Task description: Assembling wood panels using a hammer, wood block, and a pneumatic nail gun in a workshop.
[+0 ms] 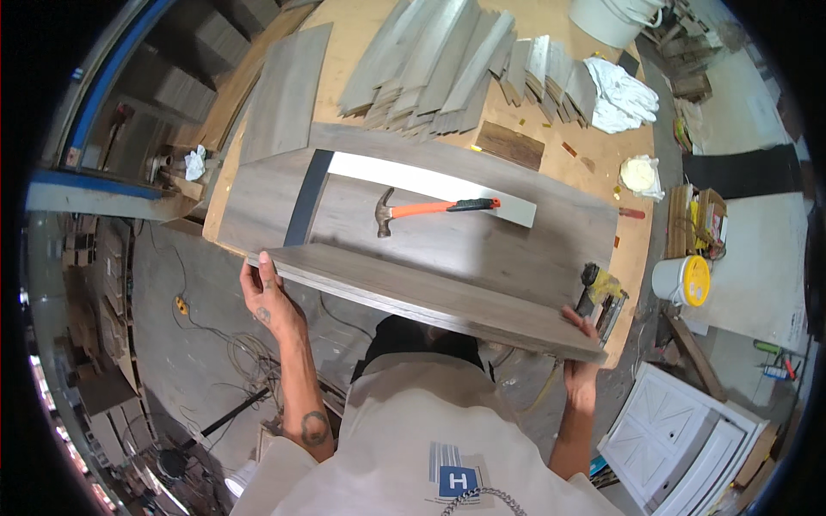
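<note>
A long grey wood-grain board (422, 288) lies across in front of me along the table's near edge. My left hand (265, 294) grips its left end, thumb on top. At the right end my right hand (582, 348) is closed round the board, fingers over the top. Beyond it, a claw hammer (422, 209) with an orange and black handle rests on a larger grey panel (387, 230). A white strip (413, 176) and a dark strip (307, 199) meet at a corner on that panel. Near my right hand sits a yellow and black nail gun (602, 297).
Several grey planks (430, 60) are piled at the table's far side, beside a white cloth (619, 95) and a white bucket (615, 21). A yellow-lidded bucket (681, 281) stands right of the table. Cables (245, 353) lie on the floor at left. A white panelled door piece (675, 439) is at lower right.
</note>
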A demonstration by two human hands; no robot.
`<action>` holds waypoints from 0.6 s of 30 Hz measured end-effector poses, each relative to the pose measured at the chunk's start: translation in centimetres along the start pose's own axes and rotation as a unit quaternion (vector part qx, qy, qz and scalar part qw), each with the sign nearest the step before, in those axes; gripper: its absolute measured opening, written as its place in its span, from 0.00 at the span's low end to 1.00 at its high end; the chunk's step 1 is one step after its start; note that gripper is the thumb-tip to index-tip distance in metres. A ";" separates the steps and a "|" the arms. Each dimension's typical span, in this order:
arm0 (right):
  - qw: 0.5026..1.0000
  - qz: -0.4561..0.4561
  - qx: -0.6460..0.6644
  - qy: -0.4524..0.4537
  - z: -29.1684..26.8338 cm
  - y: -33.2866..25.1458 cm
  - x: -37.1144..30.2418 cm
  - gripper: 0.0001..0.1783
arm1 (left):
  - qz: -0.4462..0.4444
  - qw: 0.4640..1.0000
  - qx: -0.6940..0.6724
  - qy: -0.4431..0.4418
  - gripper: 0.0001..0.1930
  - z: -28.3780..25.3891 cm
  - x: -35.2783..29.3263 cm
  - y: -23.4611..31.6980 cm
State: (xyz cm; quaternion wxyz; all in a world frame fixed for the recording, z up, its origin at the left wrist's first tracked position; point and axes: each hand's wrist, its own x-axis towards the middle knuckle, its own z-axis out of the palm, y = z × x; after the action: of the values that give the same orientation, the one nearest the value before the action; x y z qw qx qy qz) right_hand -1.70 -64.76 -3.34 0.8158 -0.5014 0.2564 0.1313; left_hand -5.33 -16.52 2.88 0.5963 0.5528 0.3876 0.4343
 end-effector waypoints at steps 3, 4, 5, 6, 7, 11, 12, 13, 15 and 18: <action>0.970 0.098 -0.215 -0.061 0.9 -3.0 0.7 0.32 | 0.000 1.000 -0.008 -0.019 0.24 -0.5 1.2 -0.6; 0.967 0.097 -0.226 -0.068 1.1 -3.3 1.4 0.32 | -0.002 1.000 -0.013 -0.007 0.24 -0.6 1.4 -0.8; 0.947 0.112 -0.296 -0.061 0.9 -3.4 2.5 0.34 | 0.001 1.000 -0.001 -0.008 0.24 -0.7 1.5 -1.1; 0.921 0.124 -0.365 -0.054 0.9 -3.5 3.6 0.35 | 0.004 1.000 0.009 -0.008 0.24 -0.5 1.6 -1.1; 0.911 0.157 -0.379 -0.042 1.2 -3.8 3.9 0.32 | 0.018 0.999 0.049 -0.003 0.24 -0.7 1.5 -1.2; 0.779 0.144 -0.599 -0.118 2.8 -4.8 7.4 0.26 | 0.018 0.998 0.050 0.023 0.27 0.0 0.6 -0.9; 0.770 0.145 -0.609 -0.124 4.2 -4.8 8.3 0.26 | 0.032 0.998 0.045 0.016 0.28 -0.2 0.3 -1.0; 0.731 0.014 -0.657 -0.186 6.4 -4.2 9.9 0.24 | 0.029 0.997 0.072 0.023 0.28 -0.6 0.3 -1.1; 0.670 -0.119 -0.687 -0.254 11.8 -2.7 12.3 0.23 | 0.024 0.997 0.064 0.038 0.30 -0.5 -0.2 -1.2; 0.615 -0.210 -0.677 -0.346 17.4 -0.7 12.7 0.24 | 0.036 0.996 0.062 0.058 0.30 -1.1 -0.6 -0.7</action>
State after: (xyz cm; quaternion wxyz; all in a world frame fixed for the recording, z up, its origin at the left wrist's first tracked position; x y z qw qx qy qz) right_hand 14.26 -50.26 -3.43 0.2790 -0.8687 -0.3189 0.2565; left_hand -6.47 -16.77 2.10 0.5218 0.5759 0.4276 0.4618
